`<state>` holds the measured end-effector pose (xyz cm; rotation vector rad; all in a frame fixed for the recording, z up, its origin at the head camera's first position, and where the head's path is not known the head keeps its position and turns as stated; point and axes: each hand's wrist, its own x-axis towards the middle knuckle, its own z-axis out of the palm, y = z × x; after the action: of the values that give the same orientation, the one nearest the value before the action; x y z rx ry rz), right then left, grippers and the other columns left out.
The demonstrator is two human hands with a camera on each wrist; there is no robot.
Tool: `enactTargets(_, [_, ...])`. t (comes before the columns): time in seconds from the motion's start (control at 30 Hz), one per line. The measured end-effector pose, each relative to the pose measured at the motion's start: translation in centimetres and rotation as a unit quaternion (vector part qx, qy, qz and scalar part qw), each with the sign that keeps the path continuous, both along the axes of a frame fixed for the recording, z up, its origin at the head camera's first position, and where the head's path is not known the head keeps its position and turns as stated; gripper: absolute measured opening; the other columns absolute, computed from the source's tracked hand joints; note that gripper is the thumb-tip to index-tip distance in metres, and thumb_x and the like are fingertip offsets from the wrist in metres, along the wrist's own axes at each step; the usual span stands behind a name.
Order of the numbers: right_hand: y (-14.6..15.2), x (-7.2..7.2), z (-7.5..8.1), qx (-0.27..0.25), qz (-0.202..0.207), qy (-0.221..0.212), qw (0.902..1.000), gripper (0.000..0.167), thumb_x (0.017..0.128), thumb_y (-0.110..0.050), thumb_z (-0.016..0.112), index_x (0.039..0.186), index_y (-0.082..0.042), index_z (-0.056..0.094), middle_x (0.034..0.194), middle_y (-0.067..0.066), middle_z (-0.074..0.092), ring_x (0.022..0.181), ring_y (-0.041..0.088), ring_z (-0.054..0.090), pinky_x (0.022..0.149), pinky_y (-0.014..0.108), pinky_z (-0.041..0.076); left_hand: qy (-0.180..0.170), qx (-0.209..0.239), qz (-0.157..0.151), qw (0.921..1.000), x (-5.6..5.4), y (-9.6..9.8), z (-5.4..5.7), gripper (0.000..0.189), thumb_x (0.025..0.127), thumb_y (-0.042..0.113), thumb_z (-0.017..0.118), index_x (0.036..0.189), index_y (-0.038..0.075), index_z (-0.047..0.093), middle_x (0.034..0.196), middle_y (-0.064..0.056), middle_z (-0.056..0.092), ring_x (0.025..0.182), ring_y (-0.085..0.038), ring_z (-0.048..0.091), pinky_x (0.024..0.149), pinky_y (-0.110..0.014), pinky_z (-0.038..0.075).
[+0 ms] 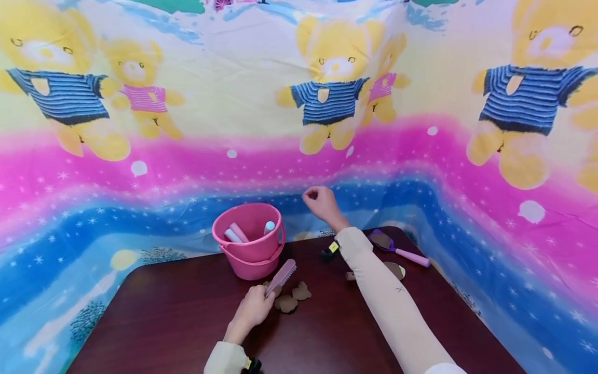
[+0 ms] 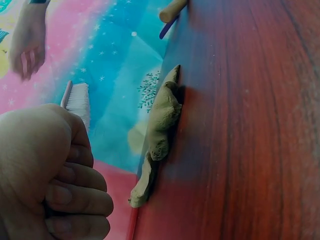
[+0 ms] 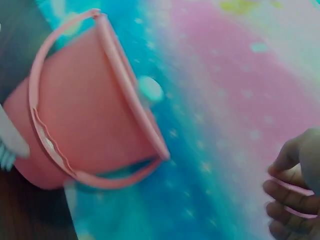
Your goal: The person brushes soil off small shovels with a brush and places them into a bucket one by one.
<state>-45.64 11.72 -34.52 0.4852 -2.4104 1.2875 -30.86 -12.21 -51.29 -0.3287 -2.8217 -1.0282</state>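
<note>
My left hand (image 1: 252, 310) grips a pink brush (image 1: 282, 275) with pale bristles, its head tilted up beside the bucket. Close under the brush lie several flat brown clay-like pieces (image 1: 286, 304) on the dark table; the left wrist view shows them edge-on as a lumpy row (image 2: 164, 120). My right hand (image 1: 323, 204) is raised above the table's far edge, right of the pink bucket (image 1: 249, 262). Its fingers curl loosely, and nothing shows between them in the right wrist view. The bucket stands upright, holding pink, white and blue-tipped cylinders (image 1: 238, 232).
At the right back lies a purple-rimmed tool with a pink handle (image 1: 412, 257), brown material in its head. A second brown-and-pale item (image 1: 396, 269) is partly hidden behind my right forearm. A bear-print cloth (image 1: 233, 176) hangs around the table (image 1: 177, 311).
</note>
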Motion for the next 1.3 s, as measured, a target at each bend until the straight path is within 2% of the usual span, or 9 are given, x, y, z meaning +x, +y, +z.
enactTargets(0.13, [2.3,1.6,-1.5,0.103,-0.044,-0.088,0.9898,0.028,0.097,-0.023,0.062,0.071,-0.013,0.063,0.064,-0.003,0.054,0.055,0.012,0.047,0.056,0.030,0.042,-0.009,0.002,0.001,1.0000,0.1,-0.3,-0.1,0.032,0.098,0.017,0.056,0.067,0.013,0.049,0.055,0.006,0.041,0.045,-0.009,0.039,0.041,-0.026,0.033])
enactTargets(0.23, [3.1,2.9,-3.5,0.217,-0.078,-0.157,0.9602,0.043,0.097,-0.030,0.063,0.060,-0.015,0.048,0.055,-0.003,0.039,0.048,0.012,0.036,0.047,0.028,0.032,-0.011,0.001,0.003,0.9999,0.2,-0.4,-0.2,0.034,0.098,0.018,0.057,0.066,0.014,0.048,0.055,0.006,0.041,0.046,-0.009,0.039,0.042,-0.026,0.032])
enactTargets(0.4, [4.5,4.1,-7.7,0.326,-0.149,-0.222,0.9069,0.036,0.098,-0.041,0.061,0.076,-0.012,0.061,0.071,0.004,0.053,0.064,0.021,0.052,0.061,0.037,0.041,-0.010,0.007,-0.003,0.9999,0.4,-0.4,-0.3,0.033,0.099,0.018,0.057,0.067,0.014,0.049,0.055,0.006,0.040,0.046,-0.009,0.039,0.042,-0.026,0.032])
enactTargets(0.53, [6.3,5.0,-10.6,0.341,-0.171,-0.259,0.8875,0.044,0.099,-0.045,0.058,0.071,-0.011,0.060,0.075,0.008,0.059,0.070,0.025,0.059,0.067,0.041,0.046,-0.006,0.012,-0.006,0.9999,0.3,-0.4,-0.2,0.029,0.099,0.016,0.056,0.071,0.013,0.050,0.056,0.006,0.040,0.047,-0.008,0.038,0.042,-0.025,0.031])
enactTargets(0.67, [8.6,6.1,-13.3,0.321,-0.187,-0.283,0.8838,0.037,0.099,-0.036,0.059,0.074,-0.009,0.065,0.085,0.014,0.066,0.076,0.031,0.063,0.073,0.048,0.051,-0.014,0.013,-0.008,0.9998,0.2,-0.2,-0.2,0.029,0.098,0.015,0.054,0.070,0.014,0.050,0.056,0.006,0.040,0.046,-0.008,0.037,0.041,-0.024,0.030])
enactTargets(0.8, [10.2,7.0,-14.7,0.305,-0.195,-0.293,0.8850,0.036,0.097,-0.030,0.060,0.067,-0.010,0.061,0.076,0.012,0.064,0.069,0.029,0.061,0.068,0.045,0.049,-0.019,0.026,-0.015,0.9994,0.2,0.0,-0.1,0.028,0.099,0.015,0.054,0.070,0.013,0.052,0.055,0.006,0.040,0.045,-0.008,0.037,0.041,-0.024,0.029])
enactTargets(1.03, [11.5,8.7,-14.2,0.281,-0.211,-0.292,0.8895,0.033,0.090,-0.033,0.072,0.071,-0.007,0.064,0.074,0.011,0.062,0.068,0.027,0.060,0.064,0.043,0.050,-0.018,0.018,-0.017,0.9995,0.1,0.1,0.0,0.029,0.099,0.014,0.054,0.070,0.012,0.052,0.056,0.005,0.041,0.046,-0.009,0.038,0.041,-0.024,0.030])
enactTargets(1.17, [11.8,9.3,-13.8,0.257,-0.228,-0.285,0.8950,0.034,0.083,-0.032,0.080,0.089,0.000,0.070,0.091,0.018,0.067,0.077,0.033,0.064,0.068,0.048,0.055,-0.022,0.027,-0.022,0.9992,0.1,0.2,0.2,0.026,0.100,0.015,0.054,0.074,0.010,0.056,0.056,0.004,0.042,0.046,-0.010,0.039,0.041,-0.025,0.031])
enactTargets(1.3, [12.1,9.6,-13.4,0.235,-0.236,-0.278,0.9009,0.055,0.079,-0.031,0.085,0.113,0.008,0.064,0.108,0.026,0.065,0.088,0.041,0.065,0.073,0.051,0.056,-0.020,0.034,-0.029,0.9988,0.1,0.4,0.2,0.024,0.100,0.016,0.053,0.078,0.008,0.059,0.058,0.004,0.043,0.046,-0.010,0.040,0.042,-0.025,0.032])
